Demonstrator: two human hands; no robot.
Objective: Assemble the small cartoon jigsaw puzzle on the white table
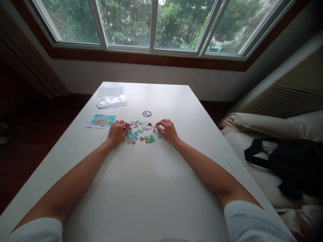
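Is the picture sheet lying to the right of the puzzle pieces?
No, the picture sheet lies left of the puzzle pieces, near the left hand.

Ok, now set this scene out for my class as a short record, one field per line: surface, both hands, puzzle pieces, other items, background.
Surface: white table
Left hand: fingertips at the larger spread of puzzle pieces; grip unclear
Right hand: fingertips at a smaller group of pieces; grip unclear
Patch between hands: yellow-and-teal pieces, apparently partly joined
Other items: colourful picture sheet left of the left hand; clear plastic packet beyond it; grey disc between the hands
Background: window, trees outside
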